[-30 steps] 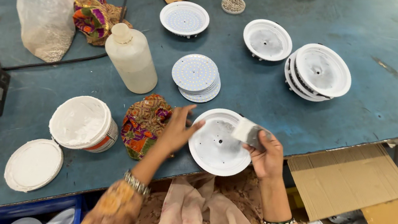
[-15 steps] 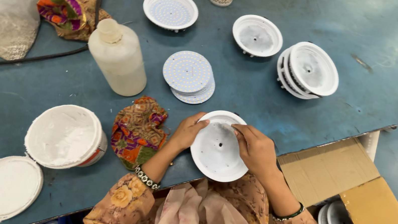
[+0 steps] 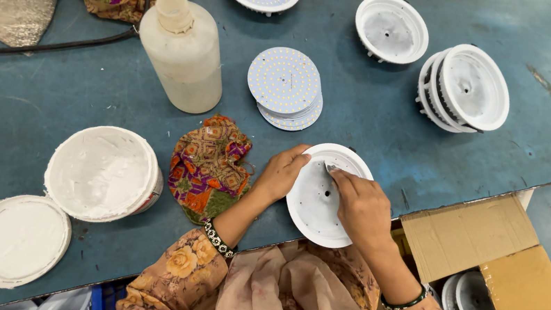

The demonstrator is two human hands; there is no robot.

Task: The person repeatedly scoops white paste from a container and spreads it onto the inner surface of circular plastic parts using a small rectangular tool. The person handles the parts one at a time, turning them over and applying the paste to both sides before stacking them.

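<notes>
While we're scanning from the far left, we've got a flat white lid (image 3: pixel 16 240) at about 8 o'clock on the blue table (image 3: pixel 377 129), touching an open tub of white paste (image 3: pixel 104 173) just up and right of it. Up at 11 o'clock stands a cloudy plastic bottle (image 3: pixel 181 52), and below it a patterned cloth (image 3: pixel 210 167) lies bunched.

Our left hand (image 3: pixel 280 174) sits right beside that cloth, fingers (image 3: pixel 296 162) loosely curled and only slightly spread, gripping the 9 o'clock rim of the white round housing (image 3: pixel 315 198), which rests at the near table edge close to centre. Our right hand (image 3: pixel 361 206) lies over the housing's 3 o'clock side, fingers pinched nearly together, the tips pressing something small and grey into the dish; can't tell what it is.

At 12 o'clock from the housing there's a stack of dotted discs (image 3: pixel 285 85). Further right, nested white housings (image 3: pixel 466 87) at 2 o'clock, and a cardboard box (image 3: pixel 487 258) at 4 o'clock.
</notes>
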